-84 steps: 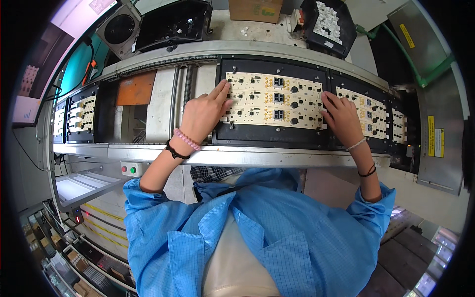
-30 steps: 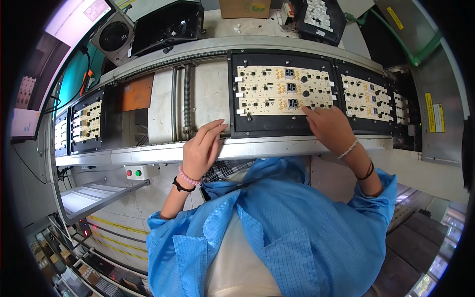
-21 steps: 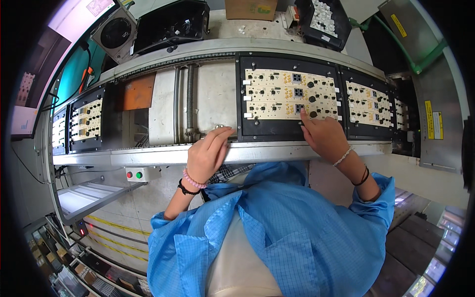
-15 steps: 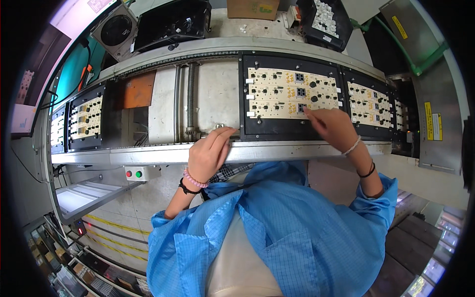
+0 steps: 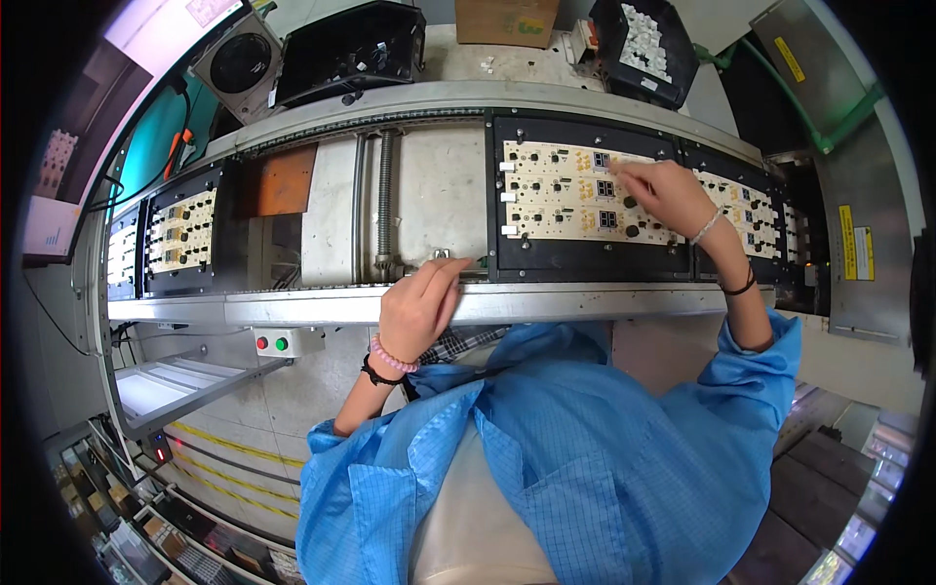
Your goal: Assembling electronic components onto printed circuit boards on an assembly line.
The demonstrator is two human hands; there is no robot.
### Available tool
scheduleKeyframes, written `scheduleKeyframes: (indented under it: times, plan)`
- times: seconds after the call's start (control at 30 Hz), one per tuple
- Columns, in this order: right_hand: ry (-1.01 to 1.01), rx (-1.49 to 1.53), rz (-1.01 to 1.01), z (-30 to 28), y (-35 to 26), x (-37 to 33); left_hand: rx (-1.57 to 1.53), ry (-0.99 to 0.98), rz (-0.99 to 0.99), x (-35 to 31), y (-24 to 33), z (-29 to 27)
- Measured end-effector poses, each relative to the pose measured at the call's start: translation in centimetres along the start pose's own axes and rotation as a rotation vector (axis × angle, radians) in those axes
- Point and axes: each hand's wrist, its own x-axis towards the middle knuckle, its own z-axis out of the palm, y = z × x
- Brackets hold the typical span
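Circuit boards (image 5: pixel 573 198) seemingly beneath right hand (image 5: pixel 669 198)

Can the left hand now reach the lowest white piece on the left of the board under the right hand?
Probably yes. The left hand is at the silver rail, near the white piece, with seemingly only the edge of the black frame between.
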Motion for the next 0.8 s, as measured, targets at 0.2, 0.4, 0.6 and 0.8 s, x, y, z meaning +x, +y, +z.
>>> scheduleKeyframes:
  times: [0.2, 0.4, 0.6, 0.8]
  plan:
    - [0.113, -0.273, 0.05, 1.0, -1.0, 1.1, 0.014, 0.008, 0.034, 0.2, -0.3, 0.0]
    - [0.35, -0.146, -0.182, 4.4, -1.2, 2.2, 0.019, 0.029, -0.016, -1.0, -0.7, -0.2]
    - [0.125, 0.138, -0.797, 8.8, -12.1, -1.9, -0.225, -0.019, -0.14, 0.1, -0.4, -0.2]
    - [-0.032, 0.362, -1.089, 12.9, -16.0, -1.5, -0.581, -0.102, -0.39, 0.5, -1.3, -0.1]
